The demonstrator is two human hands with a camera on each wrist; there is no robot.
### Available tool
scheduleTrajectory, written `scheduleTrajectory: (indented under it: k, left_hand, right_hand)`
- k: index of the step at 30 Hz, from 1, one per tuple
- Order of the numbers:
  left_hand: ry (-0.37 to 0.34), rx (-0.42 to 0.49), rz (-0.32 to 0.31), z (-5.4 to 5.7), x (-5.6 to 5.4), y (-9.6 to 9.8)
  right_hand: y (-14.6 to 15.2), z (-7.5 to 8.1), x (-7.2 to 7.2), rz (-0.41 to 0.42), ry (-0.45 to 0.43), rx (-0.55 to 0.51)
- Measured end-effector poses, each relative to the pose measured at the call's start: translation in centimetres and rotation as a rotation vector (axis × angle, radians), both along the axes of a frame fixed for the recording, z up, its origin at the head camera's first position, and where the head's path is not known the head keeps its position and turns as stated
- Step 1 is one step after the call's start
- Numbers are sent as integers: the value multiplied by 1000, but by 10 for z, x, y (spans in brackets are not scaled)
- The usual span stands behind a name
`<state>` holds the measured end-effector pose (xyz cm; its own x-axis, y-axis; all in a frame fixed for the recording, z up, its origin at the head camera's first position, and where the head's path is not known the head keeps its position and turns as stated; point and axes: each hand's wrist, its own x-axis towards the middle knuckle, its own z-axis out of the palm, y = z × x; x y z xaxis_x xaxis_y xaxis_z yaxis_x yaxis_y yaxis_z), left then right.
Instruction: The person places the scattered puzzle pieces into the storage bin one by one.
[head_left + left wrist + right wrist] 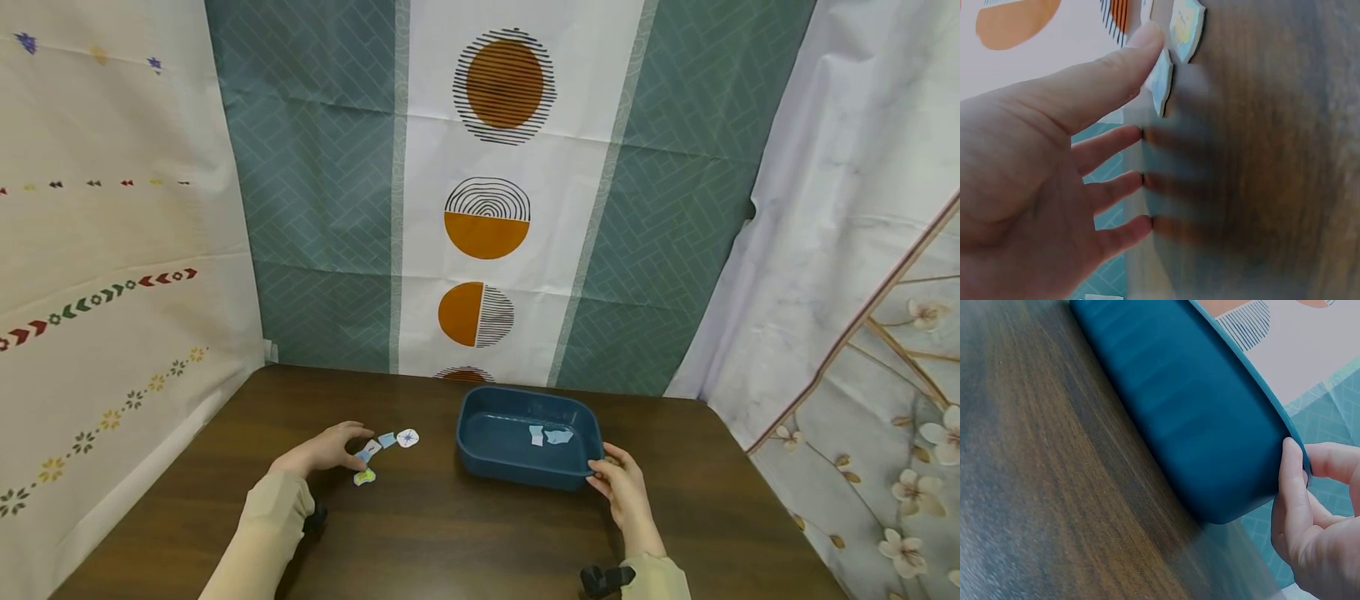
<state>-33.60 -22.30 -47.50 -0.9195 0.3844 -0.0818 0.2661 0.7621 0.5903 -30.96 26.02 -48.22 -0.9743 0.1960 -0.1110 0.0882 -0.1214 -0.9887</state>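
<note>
My left hand (327, 447) is over the table's left side, beside several small flat cut-out pieces. Its thumb touches a pale blue piece (1160, 81); the index finger is mostly hidden behind the thumb, and the other fingers are spread with their tips at the tabletop. A yellow-green piece (364, 477) lies just in front of the thumb. Beyond the hand are a small blue piece (386, 440) and a round white piece with a blue compass star (407, 438). My right hand (624, 492) pinches the rim of a dark blue plastic bin (517, 472) at its near right corner.
Two pale blue pieces, one narrow (536, 435) and one irregular (558, 437), lie inside the bin. Everything stands on a dark brown wooden table (450, 542). A patterned cloth (322, 208) hangs behind it, with more cloths on both sides.
</note>
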Motion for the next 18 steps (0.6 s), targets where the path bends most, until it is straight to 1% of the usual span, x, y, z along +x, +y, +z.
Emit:
scheduleTrajectory:
  k: [6, 9, 13, 18]
  left_hand:
    - [-25, -43, -22, 1, -2, -2]
    - [-40, -43, -15, 1, -3, -2]
    - [-35, -53, -15, 2, -4, -1]
    - [1, -71, -22, 1, -5, -1]
  right_hand:
    - [1, 1, 2, 10, -1, 0]
    - [1, 2, 1, 13, -3, -3]
    - [0, 3, 2, 14, -4, -4]
    - [1, 3, 2, 17, 0, 5]
